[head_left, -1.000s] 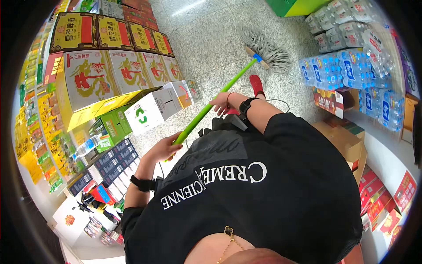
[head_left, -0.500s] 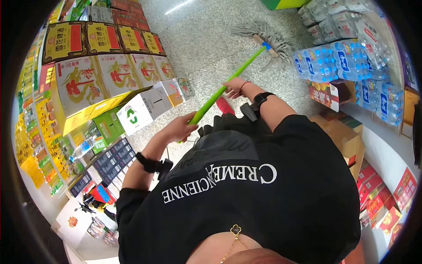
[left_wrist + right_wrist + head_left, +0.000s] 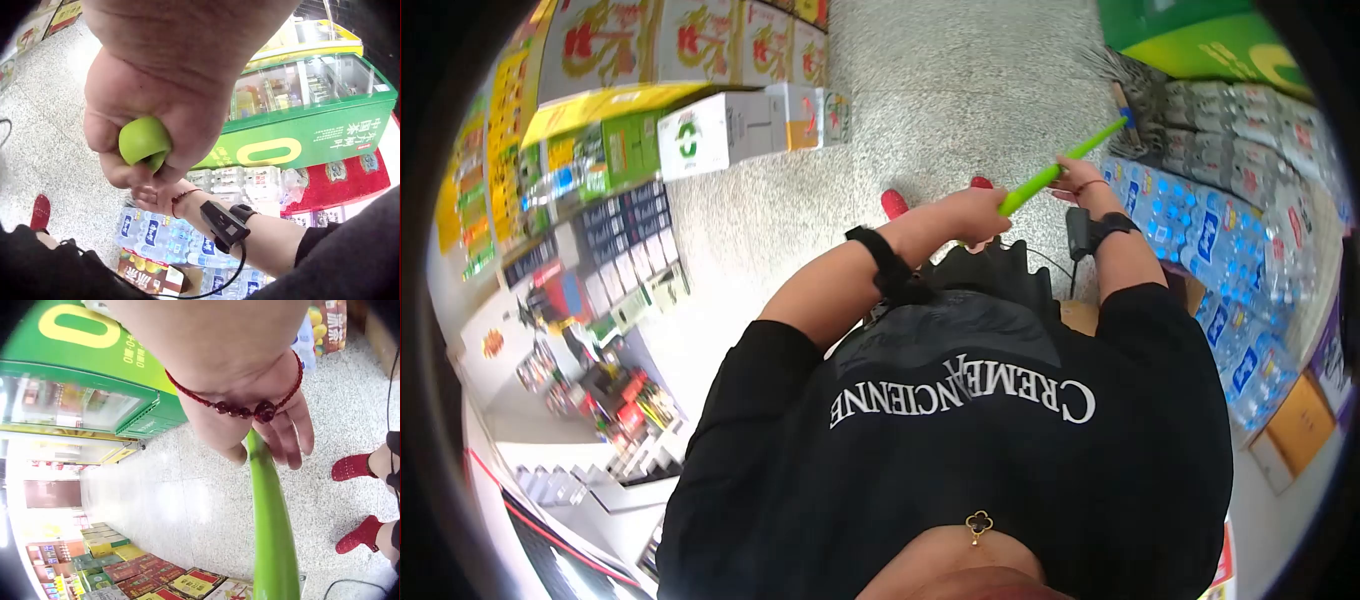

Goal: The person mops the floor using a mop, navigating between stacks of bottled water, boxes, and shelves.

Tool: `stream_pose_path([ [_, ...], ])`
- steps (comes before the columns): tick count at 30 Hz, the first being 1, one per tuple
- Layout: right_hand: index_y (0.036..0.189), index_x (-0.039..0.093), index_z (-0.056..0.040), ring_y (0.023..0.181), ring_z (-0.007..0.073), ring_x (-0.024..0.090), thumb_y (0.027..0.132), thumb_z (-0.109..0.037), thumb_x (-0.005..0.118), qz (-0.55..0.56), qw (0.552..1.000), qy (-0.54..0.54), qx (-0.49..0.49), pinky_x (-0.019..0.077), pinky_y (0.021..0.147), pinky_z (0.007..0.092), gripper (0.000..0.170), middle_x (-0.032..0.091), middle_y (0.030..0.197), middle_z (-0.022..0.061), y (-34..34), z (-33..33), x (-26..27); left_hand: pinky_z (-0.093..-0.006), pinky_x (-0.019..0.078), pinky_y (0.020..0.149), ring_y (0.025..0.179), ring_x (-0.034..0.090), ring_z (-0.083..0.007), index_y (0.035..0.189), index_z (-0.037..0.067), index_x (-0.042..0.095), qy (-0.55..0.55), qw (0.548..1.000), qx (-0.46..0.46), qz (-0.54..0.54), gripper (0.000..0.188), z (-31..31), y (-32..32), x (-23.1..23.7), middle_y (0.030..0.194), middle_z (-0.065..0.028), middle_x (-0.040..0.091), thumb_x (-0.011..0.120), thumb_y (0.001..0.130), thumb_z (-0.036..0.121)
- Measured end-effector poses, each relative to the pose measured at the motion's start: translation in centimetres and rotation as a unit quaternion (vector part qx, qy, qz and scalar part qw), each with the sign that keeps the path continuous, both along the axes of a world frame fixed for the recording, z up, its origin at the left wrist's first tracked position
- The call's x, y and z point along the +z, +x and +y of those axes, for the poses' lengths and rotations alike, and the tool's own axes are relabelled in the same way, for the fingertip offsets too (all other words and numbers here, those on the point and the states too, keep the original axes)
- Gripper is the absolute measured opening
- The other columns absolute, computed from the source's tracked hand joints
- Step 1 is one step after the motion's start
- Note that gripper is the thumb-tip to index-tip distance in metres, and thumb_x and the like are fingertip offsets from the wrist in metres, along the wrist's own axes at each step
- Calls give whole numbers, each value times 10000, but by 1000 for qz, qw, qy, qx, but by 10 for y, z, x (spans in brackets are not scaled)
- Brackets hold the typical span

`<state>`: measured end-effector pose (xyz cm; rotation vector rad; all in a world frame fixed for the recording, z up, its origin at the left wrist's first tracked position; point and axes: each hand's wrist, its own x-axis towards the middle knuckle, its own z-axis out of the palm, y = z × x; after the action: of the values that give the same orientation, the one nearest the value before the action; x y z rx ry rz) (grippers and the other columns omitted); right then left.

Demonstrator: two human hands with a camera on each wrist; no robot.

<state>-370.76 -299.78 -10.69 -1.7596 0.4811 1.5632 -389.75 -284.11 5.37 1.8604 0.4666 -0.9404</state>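
Observation:
A green mop handle [image 3: 1030, 188] slants up and right to the grey mop head [image 3: 1142, 105] on the floor, beside bottle packs and a green freezer. My left hand [image 3: 972, 215] grips the handle near its top; in the left wrist view the hollow end [image 3: 145, 140] pokes out of that fist. Farther down, my right hand [image 3: 1082, 182] holds the handle between thumb and index finger. In the right wrist view the handle [image 3: 272, 519] passes by this hand [image 3: 250, 419], whose other fingers hang loosely extended.
Wrapped water bottles [image 3: 1190, 225] stand along the right, with the green freezer [image 3: 1200, 35] beyond. Stacked cartons [image 3: 730, 130] line the left. Red shoes [image 3: 894, 204] are on the speckled floor [image 3: 960, 90], and a dark cable [image 3: 356, 582] lies nearby.
The mop head has moved right, up to the bottle packs and freezer. Both hands have shifted right with the handle, and the head view has turned.

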Motion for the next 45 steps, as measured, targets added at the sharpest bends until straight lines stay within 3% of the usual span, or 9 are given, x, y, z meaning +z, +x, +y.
stream_pose_path([
  [17,1008,505,-23,740,280,639,828,-246,525,109,969,6,220,535,650,401,287,616,843,174,-231,73,-19,-328,449,590,631,584,-213,1272,209,391,-64,976,179,110,516,31,-279,25,768,-124,593,527,778,271],
  [19,1003,504,-3,764,287,633,850,-271,510,11,786,246,567,531,652,381,308,612,861,181,-273,87,-32,-326,441,587,615,577,-222,1275,206,390,-27,978,193,72,515,31,-332,28,761,-133,590,524,784,280],
  [20,1010,500,15,764,291,627,861,-283,495,164,948,31,272,525,639,373,333,609,868,184,-299,96,7,-311,435,575,584,562,-206,1278,205,394,-25,976,206,70,509,28,-361,26,739,-127,582,518,789,271],
  [31,1076,458,19,728,229,619,860,-268,485,339,851,86,391,521,563,341,361,573,984,162,-479,137,15,-266,419,479,498,476,-106,1317,209,358,-64,913,362,174,541,28,-564,102,621,-37,477,535,807,249],
  [38,1109,428,2,721,238,617,865,-257,480,299,864,100,392,518,541,343,360,566,1019,153,-469,132,14,-254,413,460,465,460,-108,1319,199,352,-38,923,339,179,541,36,-540,123,590,-29,458,536,812,237],
  [40,1076,446,-2,710,237,617,865,-265,475,280,780,269,490,517,533,347,338,589,954,129,-449,126,4,-257,414,458,464,462,-107,1320,200,349,-41,927,329,174,540,38,-518,130,586,-29,454,534,814,237],
  [41,1076,446,-2,710,237,617,865,-265,475,276,784,271,486,517,533,347,338,589,954,129,-441,120,-1,-259,414,455,462,463,-107,1321,201,346,-45,929,325,169,539,37,-506,132,581,-28,451,532,816,237],
  [43,1024,481,-20,691,230,617,884,-258,431,241,908,126,317,514,526,349,281,601,875,118,-424,117,33,-259,413,451,458,464,-108,1325,202,338,-44,934,312,169,540,34,-481,123,578,-29,449,525,820,232],
  [45,1009,497,-35,687,229,618,889,-262,419,226,905,161,322,512,522,351,268,602,844,118,-400,107,20,-258,412,447,454,466,-109,1329,203,329,-46,941,292,163,540,33,-445,118,575,-29,447,518,824,226],
])
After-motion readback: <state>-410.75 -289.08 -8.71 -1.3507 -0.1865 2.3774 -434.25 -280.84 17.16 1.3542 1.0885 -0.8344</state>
